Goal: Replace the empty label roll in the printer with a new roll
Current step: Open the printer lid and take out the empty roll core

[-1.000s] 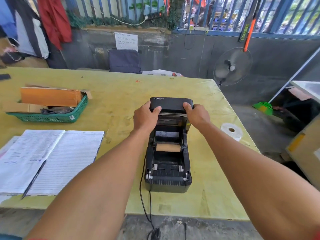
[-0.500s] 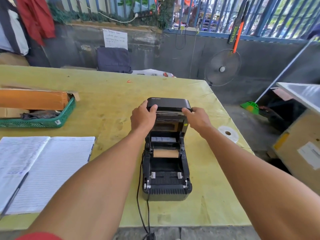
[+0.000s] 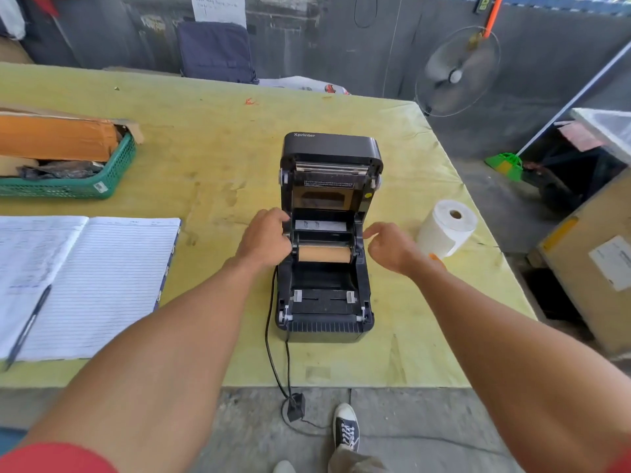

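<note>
A black label printer (image 3: 324,312) stands on the yellow-green table (image 3: 211,155), its lid (image 3: 330,148) tipped fully up and back. Inside, a bare brown cardboard core (image 3: 324,253) sits across the roll bay. My left hand (image 3: 264,238) rests against the printer's left side by the core, fingers curled on the edge. My right hand (image 3: 389,245) hovers just right of the bay, fingers loosely apart and holding nothing. A full white label roll (image 3: 444,230) stands on the table to the right of the printer.
An open lined notebook (image 3: 92,285) with a pen (image 3: 27,327) lies at the left. A green basket (image 3: 78,186) holding a cardboard box sits behind it. The printer's cable (image 3: 273,363) drops over the front table edge. A fan (image 3: 456,71) stands beyond the far right corner.
Both hands have left the lid, which now stands fully open, and come down toward me to either side of the roll bay. The camera has tilted downward.
</note>
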Demonstrator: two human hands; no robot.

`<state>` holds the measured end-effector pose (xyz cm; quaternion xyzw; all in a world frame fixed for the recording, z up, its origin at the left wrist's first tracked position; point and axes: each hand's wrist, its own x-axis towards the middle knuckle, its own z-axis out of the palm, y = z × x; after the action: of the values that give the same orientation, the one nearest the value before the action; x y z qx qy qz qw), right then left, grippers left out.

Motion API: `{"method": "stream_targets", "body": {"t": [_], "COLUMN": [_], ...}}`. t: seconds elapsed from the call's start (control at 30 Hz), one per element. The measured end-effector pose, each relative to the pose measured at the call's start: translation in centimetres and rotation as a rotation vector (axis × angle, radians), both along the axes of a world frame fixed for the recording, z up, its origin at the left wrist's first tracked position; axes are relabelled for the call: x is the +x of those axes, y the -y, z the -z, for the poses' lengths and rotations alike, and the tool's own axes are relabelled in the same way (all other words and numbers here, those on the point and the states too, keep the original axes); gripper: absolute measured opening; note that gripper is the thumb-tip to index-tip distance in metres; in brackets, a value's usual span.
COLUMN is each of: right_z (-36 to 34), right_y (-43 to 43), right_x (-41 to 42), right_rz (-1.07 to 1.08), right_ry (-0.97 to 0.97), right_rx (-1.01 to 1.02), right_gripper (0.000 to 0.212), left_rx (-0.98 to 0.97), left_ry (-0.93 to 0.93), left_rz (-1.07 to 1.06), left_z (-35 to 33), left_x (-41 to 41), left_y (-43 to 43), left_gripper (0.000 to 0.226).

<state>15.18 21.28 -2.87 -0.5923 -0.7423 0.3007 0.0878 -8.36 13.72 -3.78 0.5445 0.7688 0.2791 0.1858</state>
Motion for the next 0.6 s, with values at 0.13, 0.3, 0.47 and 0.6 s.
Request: {"method": "stream_targets", "body": {"t": [0.13,0.3,0.47,0.6], "right_z": [1.4,2.3,2.6,1.0], "right_y": [0.5,0.1,-0.2,-0.8], "right_x": [-0.3,-1.3,-1.4,-1.1], "right_rz": [-0.168,-0.207,-0.183,-0.117], "right_ry": [0.097,0.115,0.082,-0.081], "right_rx": [-0.019,0.055,0.036,-0.009], "right_gripper": [0.054,0.046,0.032,0.039], "left_rx": [-0.161,-0.050,-0.054,-0.068], "left_ry": [-0.170,-0.181,-0.160,-0.140], "left_rz": [0.267,0.200,0.189,0.227], "left_z": [2.6,3.6,4.0,2.2], "left_x": [0.2,0.3,0.1,-0.5], "left_y": [1.3,0.6,0.1,-0.8], "left_gripper": [0.065,0.048,0.037,0.028]}}
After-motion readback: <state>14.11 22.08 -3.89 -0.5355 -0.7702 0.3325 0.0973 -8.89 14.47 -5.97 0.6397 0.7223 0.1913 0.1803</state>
